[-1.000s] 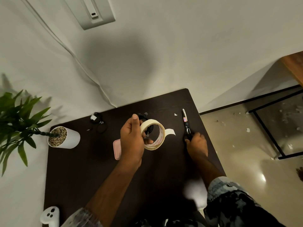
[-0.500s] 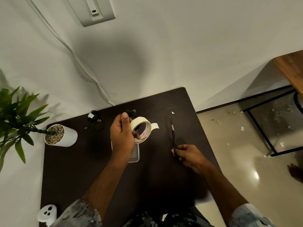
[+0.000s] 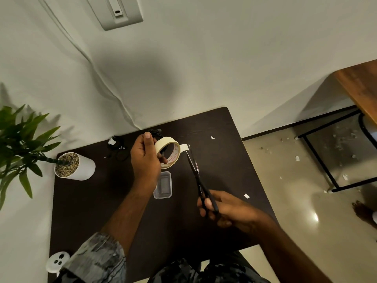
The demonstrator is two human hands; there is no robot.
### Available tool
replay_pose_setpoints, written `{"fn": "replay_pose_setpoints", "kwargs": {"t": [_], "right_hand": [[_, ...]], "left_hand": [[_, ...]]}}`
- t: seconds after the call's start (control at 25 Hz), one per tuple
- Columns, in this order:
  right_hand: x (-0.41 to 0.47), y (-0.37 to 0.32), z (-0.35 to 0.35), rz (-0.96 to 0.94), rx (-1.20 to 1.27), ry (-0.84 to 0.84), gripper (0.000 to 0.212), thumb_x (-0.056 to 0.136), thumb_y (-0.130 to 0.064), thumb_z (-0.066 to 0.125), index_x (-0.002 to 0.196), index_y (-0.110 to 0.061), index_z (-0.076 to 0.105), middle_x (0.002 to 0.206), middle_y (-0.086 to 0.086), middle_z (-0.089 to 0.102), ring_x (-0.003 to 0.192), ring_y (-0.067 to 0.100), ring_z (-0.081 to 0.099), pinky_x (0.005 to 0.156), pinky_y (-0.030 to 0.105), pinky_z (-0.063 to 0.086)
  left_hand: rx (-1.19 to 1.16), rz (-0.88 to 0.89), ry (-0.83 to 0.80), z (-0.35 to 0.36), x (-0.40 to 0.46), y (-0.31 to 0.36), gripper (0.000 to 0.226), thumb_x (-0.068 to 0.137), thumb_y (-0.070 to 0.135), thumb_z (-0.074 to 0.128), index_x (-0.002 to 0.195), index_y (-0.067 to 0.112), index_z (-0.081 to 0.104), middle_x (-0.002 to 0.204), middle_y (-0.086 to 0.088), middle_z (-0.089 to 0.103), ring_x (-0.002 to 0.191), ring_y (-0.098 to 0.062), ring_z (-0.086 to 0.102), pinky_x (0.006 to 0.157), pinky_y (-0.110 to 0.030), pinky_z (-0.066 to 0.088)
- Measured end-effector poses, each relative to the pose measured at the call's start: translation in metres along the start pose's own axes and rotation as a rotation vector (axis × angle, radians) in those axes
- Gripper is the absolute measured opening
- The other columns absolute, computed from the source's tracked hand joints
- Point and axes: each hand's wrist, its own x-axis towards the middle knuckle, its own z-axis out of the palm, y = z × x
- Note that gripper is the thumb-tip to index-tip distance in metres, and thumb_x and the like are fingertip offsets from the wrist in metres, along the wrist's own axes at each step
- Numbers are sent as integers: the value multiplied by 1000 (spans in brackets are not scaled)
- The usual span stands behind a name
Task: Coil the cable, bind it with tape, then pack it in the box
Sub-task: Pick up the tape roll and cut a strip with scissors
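Observation:
My left hand (image 3: 145, 160) holds a cream roll of tape (image 3: 167, 152) above the dark table (image 3: 85, 205), together with a black coiled cable (image 3: 156, 133) that shows behind the fingers. A short tab of tape (image 3: 184, 147) sticks out to the right of the roll. My right hand (image 3: 226, 209) grips black scissors (image 3: 195, 172), whose blades point up at that tab. A small clear plastic box (image 3: 163, 185) lies on the table just below the roll.
A second black cable (image 3: 117, 148) lies at the back left of the table. A white pot with a green plant (image 3: 74, 166) stands at the left. A white controller (image 3: 57, 262) sits at the near left corner. Paper scraps (image 3: 246, 196) dot the table and floor.
My right hand picked the scissors up off the table's right side and brought their blades to the tape tab. The left hand kept hold of the roll, and the clear box came into sight.

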Motion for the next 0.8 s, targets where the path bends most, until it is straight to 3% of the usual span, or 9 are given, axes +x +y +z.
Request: {"fn": "replay_pose_setpoints", "kwargs": {"t": [0.44,0.8], "right_hand": [[11,-10,6,-30,-38,64,61,83,-71,66,110,-16,67,91,4,62,66,5,49,49,21,32],[25,-14,11,8,-72,119,67,69,-90,66,95,-29,72,82,-4,65,61,5,48,48,19,35]], "left_hand": [[-31,21,-59,-2,-5,1,34,108,41,44,84,24,61,62,11,61,47,-4,54,43,-24,53],[-39,8,-77,-9,-6,1,33,108,41,44,87,22,61,67,13,63,47,-4,56,43,-24,53]]}}
